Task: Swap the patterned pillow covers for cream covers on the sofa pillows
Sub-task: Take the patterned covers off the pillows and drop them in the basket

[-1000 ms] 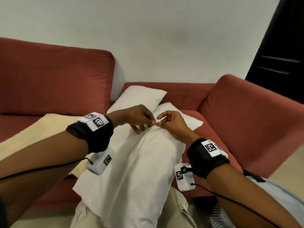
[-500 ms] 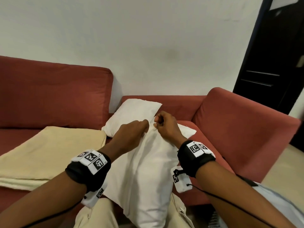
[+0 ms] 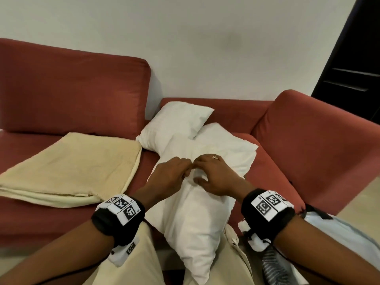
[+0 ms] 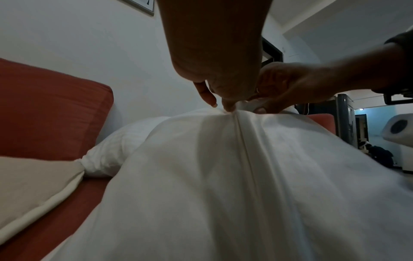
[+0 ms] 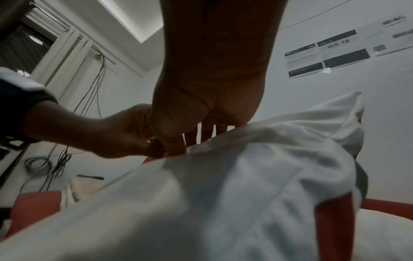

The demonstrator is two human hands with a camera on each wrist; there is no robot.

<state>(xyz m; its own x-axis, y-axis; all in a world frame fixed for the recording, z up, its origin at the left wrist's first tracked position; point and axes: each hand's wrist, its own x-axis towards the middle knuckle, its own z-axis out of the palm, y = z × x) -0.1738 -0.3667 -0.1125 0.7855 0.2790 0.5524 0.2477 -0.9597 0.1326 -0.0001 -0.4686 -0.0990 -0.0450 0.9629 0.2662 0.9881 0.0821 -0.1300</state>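
Note:
A pillow in a cream cover (image 3: 191, 219) lies lengthwise on my lap, its far end toward the sofa. Both hands meet at that far end. My left hand (image 3: 185, 168) pinches the cover at the top of its closed seam (image 4: 243, 141), fingertips (image 4: 230, 107) pressed together on the fabric. My right hand (image 3: 200, 171), with a ring on it, grips a bunch of the cover's loose end (image 5: 290, 127) right beside it. The hands touch each other. What lies between the fingers is hidden.
Two bare white pillows (image 3: 176, 122) (image 3: 228, 140) lie in the red sofa's (image 3: 72, 93) corner. Folded cream covers (image 3: 67, 165) rest on the seat at left. The armrest (image 3: 312, 145) rises at right. Striped fabric (image 3: 271, 262) and pale blue cloth (image 3: 339, 233) lie by my right forearm.
Both hands have stayed together at the pillow's far end and come down with it toward the seat. The pillow now lies flatter on my lap.

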